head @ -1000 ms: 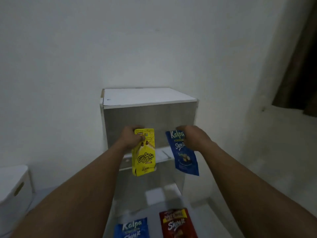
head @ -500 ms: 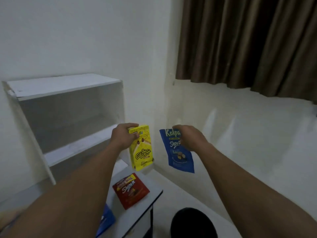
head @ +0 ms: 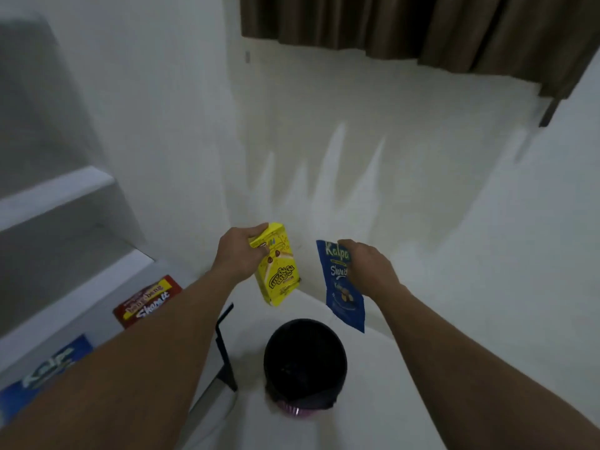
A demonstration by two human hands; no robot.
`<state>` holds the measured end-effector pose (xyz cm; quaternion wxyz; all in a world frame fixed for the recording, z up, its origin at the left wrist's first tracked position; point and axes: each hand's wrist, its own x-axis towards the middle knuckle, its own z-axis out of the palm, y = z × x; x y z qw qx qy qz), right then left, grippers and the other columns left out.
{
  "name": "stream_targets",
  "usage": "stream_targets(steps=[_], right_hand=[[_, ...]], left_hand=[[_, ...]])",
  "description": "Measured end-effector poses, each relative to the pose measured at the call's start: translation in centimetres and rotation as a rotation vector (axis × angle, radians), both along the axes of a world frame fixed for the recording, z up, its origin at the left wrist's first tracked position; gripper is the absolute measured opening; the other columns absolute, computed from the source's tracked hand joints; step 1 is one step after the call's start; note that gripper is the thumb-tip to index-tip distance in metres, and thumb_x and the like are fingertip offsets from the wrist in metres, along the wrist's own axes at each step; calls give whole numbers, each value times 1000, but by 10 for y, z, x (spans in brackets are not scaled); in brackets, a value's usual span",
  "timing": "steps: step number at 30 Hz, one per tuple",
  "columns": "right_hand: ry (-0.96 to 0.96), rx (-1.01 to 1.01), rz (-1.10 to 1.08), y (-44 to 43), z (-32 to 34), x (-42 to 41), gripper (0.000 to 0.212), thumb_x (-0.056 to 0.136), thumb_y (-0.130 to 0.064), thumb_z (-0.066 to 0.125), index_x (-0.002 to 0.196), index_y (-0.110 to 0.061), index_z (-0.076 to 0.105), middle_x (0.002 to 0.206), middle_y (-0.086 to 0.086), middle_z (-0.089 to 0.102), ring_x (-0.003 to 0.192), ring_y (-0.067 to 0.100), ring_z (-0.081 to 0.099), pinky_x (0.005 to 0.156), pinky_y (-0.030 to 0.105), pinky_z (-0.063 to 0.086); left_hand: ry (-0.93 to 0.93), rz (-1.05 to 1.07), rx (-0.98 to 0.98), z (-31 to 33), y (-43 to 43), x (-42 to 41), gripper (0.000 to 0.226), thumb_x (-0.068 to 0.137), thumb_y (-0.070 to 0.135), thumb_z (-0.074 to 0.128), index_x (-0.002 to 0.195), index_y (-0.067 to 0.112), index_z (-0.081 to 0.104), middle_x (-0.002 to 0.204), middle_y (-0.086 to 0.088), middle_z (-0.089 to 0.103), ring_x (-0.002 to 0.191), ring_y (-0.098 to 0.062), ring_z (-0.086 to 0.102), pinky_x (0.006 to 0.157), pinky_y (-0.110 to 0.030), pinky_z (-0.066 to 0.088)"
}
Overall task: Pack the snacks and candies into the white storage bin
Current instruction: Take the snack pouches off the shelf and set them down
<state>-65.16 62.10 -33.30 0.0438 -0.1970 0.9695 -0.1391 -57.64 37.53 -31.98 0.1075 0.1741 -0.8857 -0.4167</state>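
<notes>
Both hands are out in front of us, each gripping a snack pack by its top edge. Our left hand [head: 242, 253] pinches the yellow candy box [head: 277, 266], fingers curled over its upper left corner, box hanging tilted with its bottom swung toward 5 o'clock. Our right hand [head: 367, 266] clamps the blue Kalpa pouch [head: 341, 287] along its right upper side, pouch dangling below the hand and leaning slightly, lower corner pointing to 5 o'clock. Box and pouch sit side by side, apart, not touching, box at 9 o'clock of the pouch. Below them, at 6 o'clock from the pouch, a round black bin [head: 305, 362] stands on the white floor [head: 422, 222], with a bit of pink showing at its base. At 8 o'clock from our left hand, a red Share It pouch [head: 147, 302] lies flat on a white tabletop [head: 97, 306], partly hidden by our left forearm. Further toward 8 o'clock another blue Kalpa pouch [head: 48, 368] lies on the same surface, blurred. White shelf unit [head: 61, 190] is at 10 o'clock, blurred. Brown curtain [head: 422, 27] hangs at 1 o'clock along the top. We see no white storage bin in view, so we cannot tell where it is relative to the packs.
</notes>
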Motion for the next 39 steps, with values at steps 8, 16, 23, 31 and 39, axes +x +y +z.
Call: stream_targets(steps=[8,16,23,31,39], right_hand=[[-112,6,-18,26,-163,-53,57,87,-16,63,141,-23,44,120,8,60,110,32,59,79,38,49],[-224,-16,-32,31,-320,-81,59,87,-14,61,141,-26,42,122,7,60,112,31,57,82,37,47],[-305,-57,-43,25,-403,-91,45,93,-19,51,136,-28,46,114,8,61,105,31,59,82,40,51],[-271,60,-5,20,-389,-78,40,101,-30,41,138,-18,48,124,9,58,115,30,55,90,39,48],[-153,147,180,-34,-259,-75,40,101,-34,42,127,-6,54,120,13,57,114,34,55,89,40,49]], left_hand=[[-107,38,21,-156,40,-59,51,81,12,74,130,21,64,123,-9,68,118,-22,61,93,-17,39],[-211,48,-42,-319,54,-89,50,85,13,70,133,17,60,108,-16,71,100,-26,67,79,-18,41],[-342,67,-49,-411,65,-108,57,88,22,65,143,26,49,118,-17,56,110,-29,58,92,-28,44],[-466,49,30,-400,61,-84,77,86,38,68,152,23,31,135,-11,45,126,-28,47,108,-40,41],[-378,6,-121,-260,11,-63,72,92,43,60,150,10,34,149,-11,42,139,-24,37,115,-33,30]])
